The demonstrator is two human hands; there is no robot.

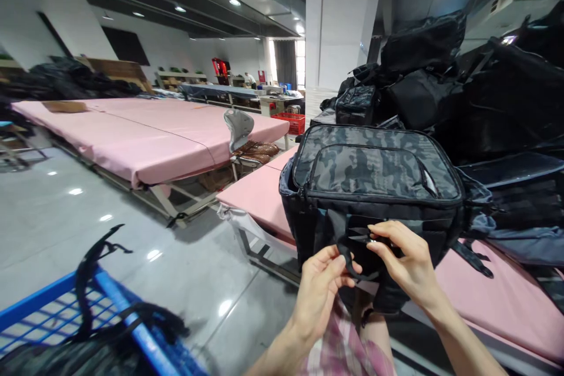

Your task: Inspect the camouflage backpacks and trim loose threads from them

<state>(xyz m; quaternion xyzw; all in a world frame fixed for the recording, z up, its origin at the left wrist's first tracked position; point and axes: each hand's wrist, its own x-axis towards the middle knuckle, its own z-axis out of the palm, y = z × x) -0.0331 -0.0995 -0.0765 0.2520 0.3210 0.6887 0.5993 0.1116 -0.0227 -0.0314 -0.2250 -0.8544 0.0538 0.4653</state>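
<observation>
A black bag with a grey camouflage lid (365, 164) stands at the near edge of a pink-covered table, its front facing me. My left hand (324, 279) pinches a black webbing strap (346, 259) in front of the bag. Just to its right, my right hand (403, 255) is closed around small thread snips (360, 234), most of their handle hidden by the fingers. The pointed blades lie apart and point left, above the strap. Whether they touch the strap or any thread I cannot tell.
Dark bags are piled high (423, 82) behind and right of the bag. A blue plastic crate (48, 299) with black straps stands at lower left. Beyond are a long pink table (167, 135), a grey chair (239, 126) and a red crate (291, 122). A white pillar (341, 29) rises behind.
</observation>
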